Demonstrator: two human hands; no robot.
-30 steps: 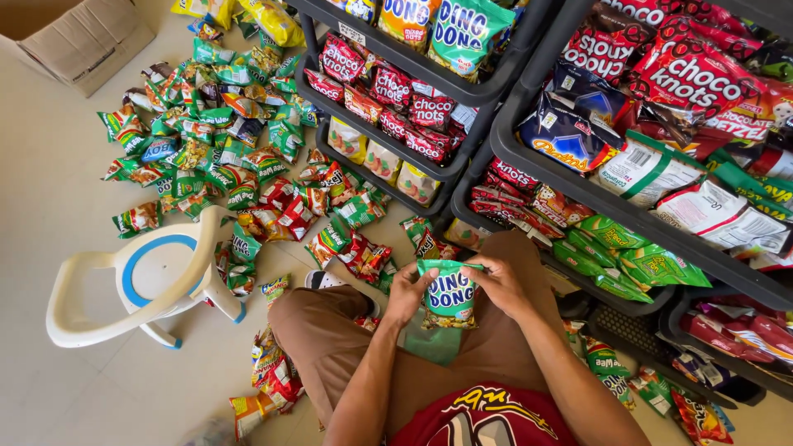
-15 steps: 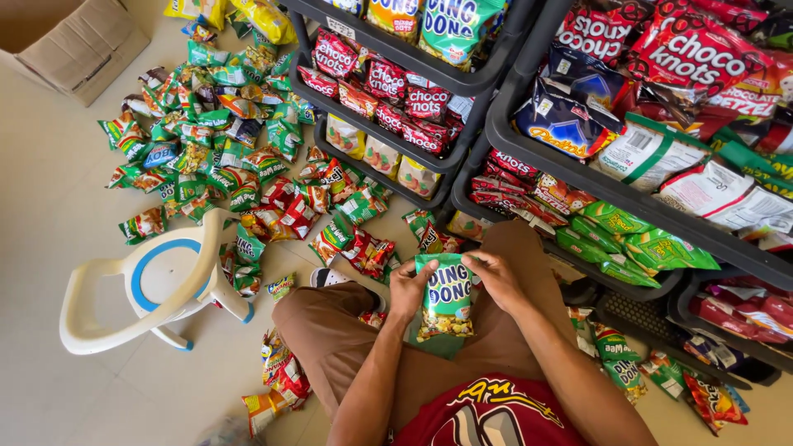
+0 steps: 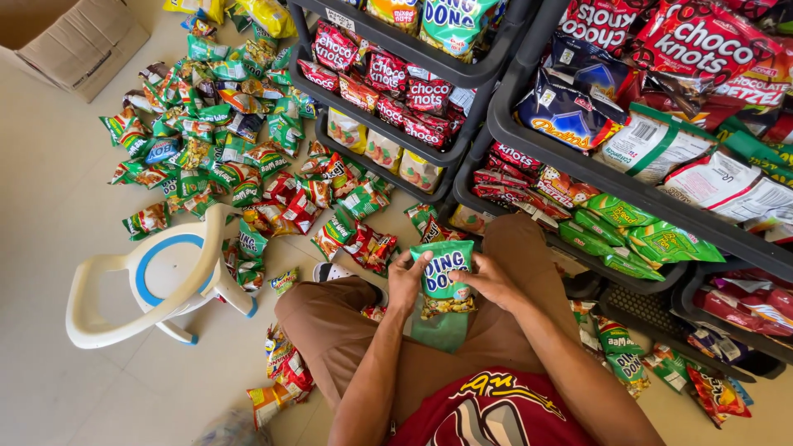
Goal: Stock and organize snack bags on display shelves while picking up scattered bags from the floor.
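Both hands held one green snack bag (image 3: 443, 281) upright over the person's lap, between the knees: the left hand (image 3: 406, 281) pinched its left edge, the right hand (image 3: 493, 282) gripped its right edge, fingers closed on the packet. A second green bag (image 3: 440, 329) lay flat on the brown shorts just beneath it. As far as could be judged, the sorting was partly done: the dark racks (image 3: 529, 132) ahead and to the right already carried rows of red, blue and green packets on several tiers, while a large heap of bags (image 3: 223, 157) still covered the floor (image 3: 58, 206) along the racks' left edge, with more strewn by the left knee and at the floor's lower right. Much was therefore left. Open room was tight: the racks stood close against the knees, a white and blue stool (image 3: 157, 285) sat just left of the left leg, and a cardboard box (image 3: 66, 37) filled the floor's far left corner. Bare floor showed only along the left side and toward the near left corner
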